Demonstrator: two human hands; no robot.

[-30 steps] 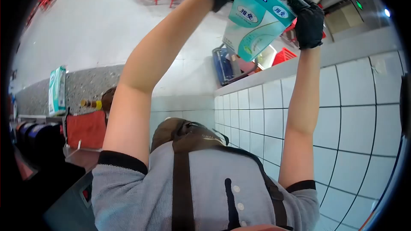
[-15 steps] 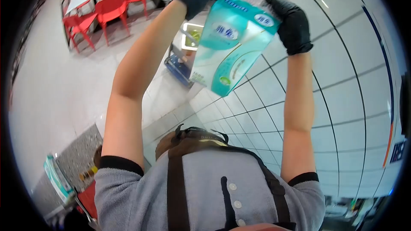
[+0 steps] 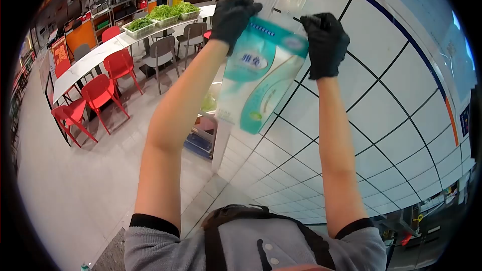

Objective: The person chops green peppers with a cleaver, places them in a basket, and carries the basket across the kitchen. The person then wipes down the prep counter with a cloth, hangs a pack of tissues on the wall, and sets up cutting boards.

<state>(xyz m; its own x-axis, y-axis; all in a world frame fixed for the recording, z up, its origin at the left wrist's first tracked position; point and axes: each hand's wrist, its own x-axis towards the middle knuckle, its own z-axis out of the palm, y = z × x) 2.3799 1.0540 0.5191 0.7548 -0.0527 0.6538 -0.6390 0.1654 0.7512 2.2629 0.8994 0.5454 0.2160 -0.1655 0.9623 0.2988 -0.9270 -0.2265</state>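
Teal and white pack point(image 3: 261, 75) up in the air, both hands on it

So, left to right: the red chairs point(image 3: 119, 65) are well off to the left of the fingers, along a long white table point(image 3: 98, 57). Tubs of greens point(image 3: 165, 16) sit on it, way beyond the fingers, and gray chairs point(image 3: 161, 54) are nearer, on this side. Then the black-gloved left hand point(image 3: 233, 22), fingers curled and pinching around the pack's top left corner. The pack hangs a bit tilted between both sets of fingers, mostly below them. The black-gloved right hand point(image 3: 326, 45) is closed at the top right corner, exact fingertip contact too blurry. White tiled wall point(image 3: 376, 98) right of those fingers.
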